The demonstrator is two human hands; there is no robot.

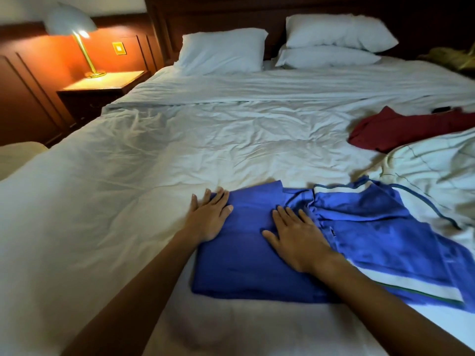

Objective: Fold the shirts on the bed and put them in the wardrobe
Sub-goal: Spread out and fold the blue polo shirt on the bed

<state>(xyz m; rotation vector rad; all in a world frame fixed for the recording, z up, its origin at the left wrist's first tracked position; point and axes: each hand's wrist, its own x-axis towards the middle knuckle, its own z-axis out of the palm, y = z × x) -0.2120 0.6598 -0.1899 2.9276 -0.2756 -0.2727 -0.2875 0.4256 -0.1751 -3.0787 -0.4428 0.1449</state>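
A blue shirt (246,260) with white and green trim lies partly folded on the white bed (154,163), near its front edge. My left hand (209,217) lies flat on the shirt's left edge, fingers straight. My right hand (295,237) presses flat on the middle of the shirt, fingers spread. The shirt's right part (372,227) spreads out unfolded. A dark red shirt (401,129) lies crumpled at the right of the bed. A whitish garment with dark lines (434,176) is bunched up at the right, in front of the red one.
Three white pillows (223,51) lean on the dark headboard. A lit lamp (77,29) stands on a wooden nightstand (102,86) at the left. A small dark object (440,109) lies behind the red shirt. Yellowish cloth (452,57) sits at the far right.
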